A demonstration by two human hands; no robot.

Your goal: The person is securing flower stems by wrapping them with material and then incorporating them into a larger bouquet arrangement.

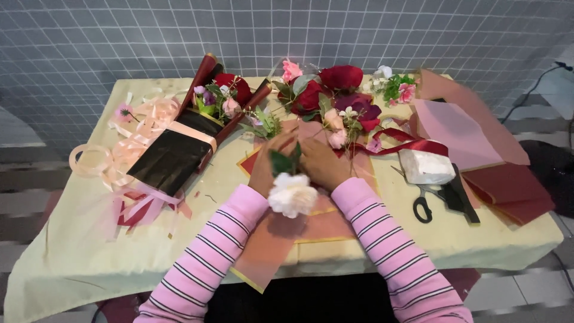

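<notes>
My left hand (267,164) and my right hand (323,164) meet over pink wrapping paper (281,239) at the middle of the table. Between them a white artificial flower (292,194) with green leaves points its head toward me; both hands hold its stem, whose end is hidden by the fingers. Just beyond my hands lies a loose pile of dark red roses (341,78) and small pink blooms (336,137). Both arms wear pink sleeves with dark stripes.
A finished bouquet in black wrap (173,155) with peach ribbon (128,146) lies at the left. Right of my hands are a dark red ribbon (418,145), a white wad (426,167), black scissors (427,203), and pink and maroon paper sheets (472,131). The table has a pale yellow cloth (78,239).
</notes>
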